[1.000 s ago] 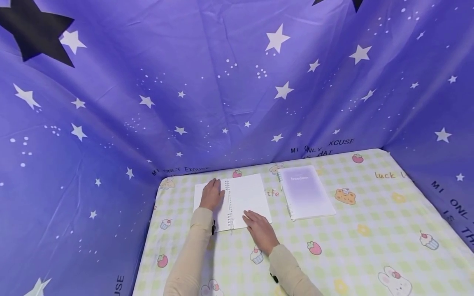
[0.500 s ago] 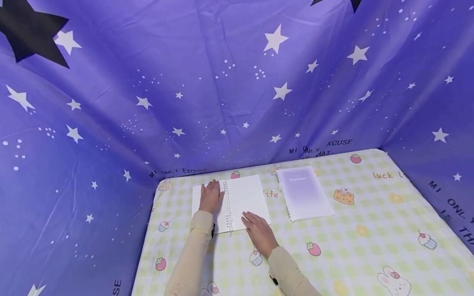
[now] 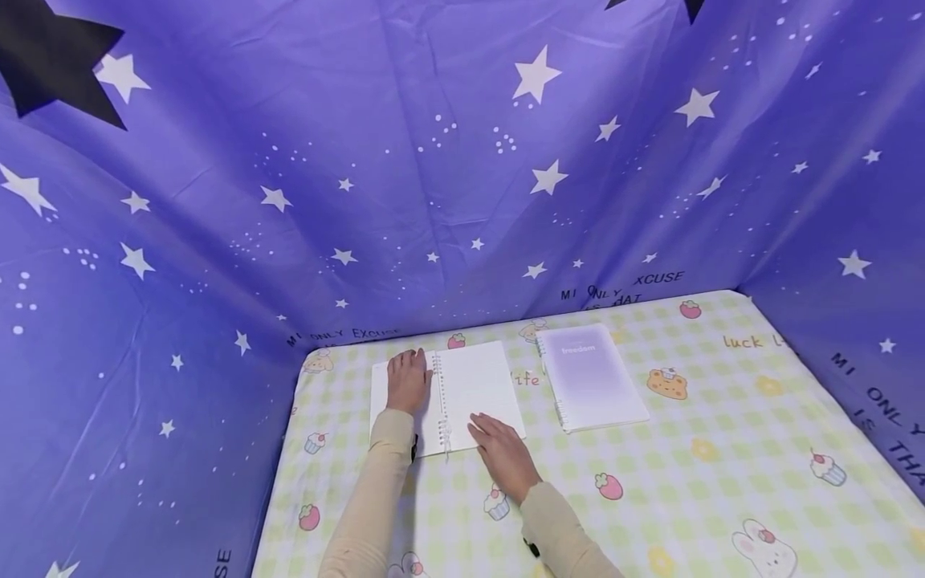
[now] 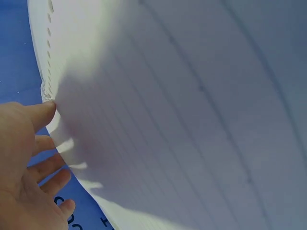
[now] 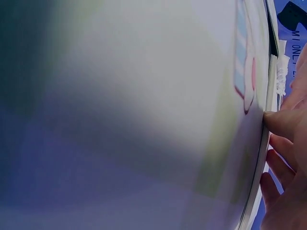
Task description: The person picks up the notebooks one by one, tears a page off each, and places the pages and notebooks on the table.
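Observation:
An open spiral-bound notebook [image 3: 480, 385] lies flat on the table, its ring binding running between two white pages. My left hand [image 3: 409, 380] rests on the upper part of the left page, close beside the rings. In the left wrist view, the left hand [image 4: 36, 163] has its fingers spread and relaxed over the lined page [image 4: 158, 134]. My right hand [image 3: 503, 451] lies over the lower right corner of the right page with extended fingers. The right wrist view puts the right hand [image 5: 288, 158] at the notebook's near edge, thumb against it.
To the right lies a closed spiral notebook [image 3: 596, 381] with a purple and white cover reading "freedom". A checked cloth with cartoon prints covers the table [image 3: 694, 498]. Purple star-patterned curtains [image 3: 462, 160] surround it at the back and sides.
The head view has shifted slightly, so everything sits a little further left in it. Both hands keep their places on the open notebook.

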The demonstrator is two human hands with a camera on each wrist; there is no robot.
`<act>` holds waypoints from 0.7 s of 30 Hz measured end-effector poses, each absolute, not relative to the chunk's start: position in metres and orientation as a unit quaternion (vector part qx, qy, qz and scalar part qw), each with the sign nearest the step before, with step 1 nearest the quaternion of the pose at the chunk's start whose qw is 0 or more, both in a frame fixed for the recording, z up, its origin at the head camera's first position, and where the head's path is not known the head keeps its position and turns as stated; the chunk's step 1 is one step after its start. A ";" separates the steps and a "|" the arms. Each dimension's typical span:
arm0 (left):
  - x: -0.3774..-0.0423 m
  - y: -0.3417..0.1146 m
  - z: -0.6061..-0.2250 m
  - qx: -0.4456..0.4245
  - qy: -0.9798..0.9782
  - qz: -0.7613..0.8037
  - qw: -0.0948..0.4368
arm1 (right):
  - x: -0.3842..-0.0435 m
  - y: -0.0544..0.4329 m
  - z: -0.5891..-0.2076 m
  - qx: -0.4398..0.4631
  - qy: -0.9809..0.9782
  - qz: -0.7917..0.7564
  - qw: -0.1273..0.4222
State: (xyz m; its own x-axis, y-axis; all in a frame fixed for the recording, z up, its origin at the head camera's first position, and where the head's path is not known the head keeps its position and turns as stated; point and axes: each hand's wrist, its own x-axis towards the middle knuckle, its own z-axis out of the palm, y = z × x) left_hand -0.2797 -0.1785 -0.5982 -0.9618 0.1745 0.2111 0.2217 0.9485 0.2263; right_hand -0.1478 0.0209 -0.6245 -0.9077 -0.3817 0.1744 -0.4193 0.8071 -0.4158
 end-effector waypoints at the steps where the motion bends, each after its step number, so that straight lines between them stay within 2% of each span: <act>1: -0.280 -0.178 -0.598 -0.101 -0.982 -0.126 0.094 | -0.148 0.021 -0.625 0.209 -0.950 0.228 0.042; 10: -0.283 -0.174 -0.594 -0.092 -0.987 -0.117 0.059 | -0.149 0.023 -0.626 0.205 -0.949 0.237 0.041; 21: -0.284 -0.185 -0.591 -0.083 -0.980 -0.119 0.136 | -0.146 0.023 -0.625 0.205 -0.945 0.252 0.039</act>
State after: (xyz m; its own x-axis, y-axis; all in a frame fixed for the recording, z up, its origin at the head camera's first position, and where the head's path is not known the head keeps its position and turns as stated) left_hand -0.2838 -0.1846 -0.5906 -0.9494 0.1306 0.2857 0.1953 0.9578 0.2111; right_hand -0.1465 0.0229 -0.6255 -0.9126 -0.3686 0.1769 -0.4077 0.7884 -0.4607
